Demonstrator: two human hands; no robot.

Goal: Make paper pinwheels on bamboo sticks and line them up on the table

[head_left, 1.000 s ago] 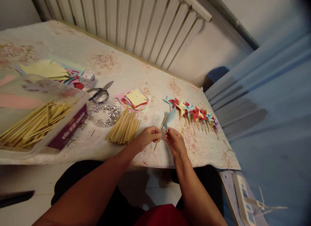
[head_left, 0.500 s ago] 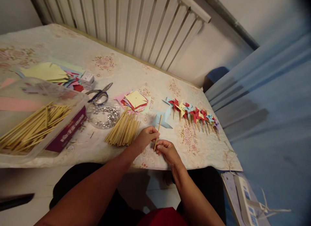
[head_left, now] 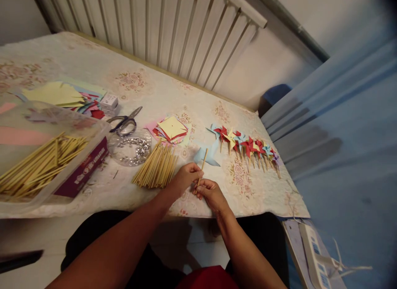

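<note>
Near the table's front edge, my left hand pinches a thin wooden stick partway along its length. My right hand closes its fingers around the lower end of that same stick. Just beyond the stick's upper end is a light blue paper pinwheel, lying on the cloth; whether the two touch I cannot tell. Left of my hands lies a bundle of wooden sticks. Behind the bundle rests a pile of cut paper squares, a pale yellow one on top.
A row of finished pinwheels stretches along the right. Scissors lie behind a round clear dish of small metal pins. On the left stands a plastic box with more sticks. A power strip sits low right.
My right hand has shifted slightly left and its fingers have closed further around the stick's lower end. My left hand keeps its pinch. The camera view has moved a little.
</note>
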